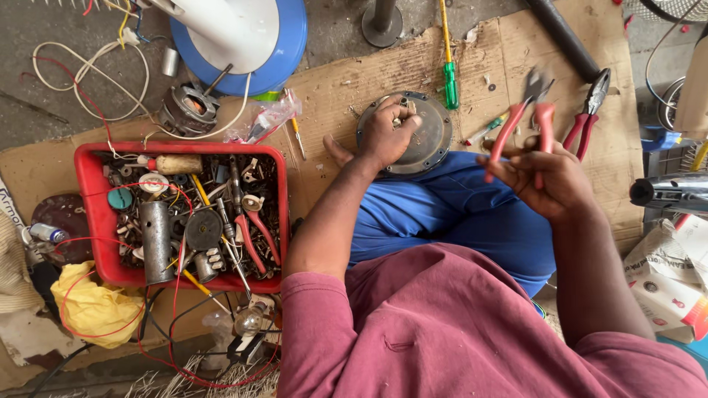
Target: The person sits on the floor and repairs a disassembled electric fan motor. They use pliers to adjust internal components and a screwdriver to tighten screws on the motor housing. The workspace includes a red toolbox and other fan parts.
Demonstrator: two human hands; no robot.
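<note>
My left hand (387, 133) rests on top of a round grey metal motor housing (431, 140) that lies on cardboard by my knee, fingers curled over its centre. My right hand (549, 180) grips red-handled pliers (527, 110), jaws pointing away from me, held above my blue-trousered leg. A second pair of red-handled pliers (588, 110) lies on the cardboard just beyond that hand.
A red tray (92, 214) full of tools, screws and metal parts stands at my left. A green screwdriver (449, 81), a small motor (188, 110), a blue-and-white fan base (284, 44), loose wires and a cardboard sheet (346, 81) surround the work. A box (667, 280) sits right.
</note>
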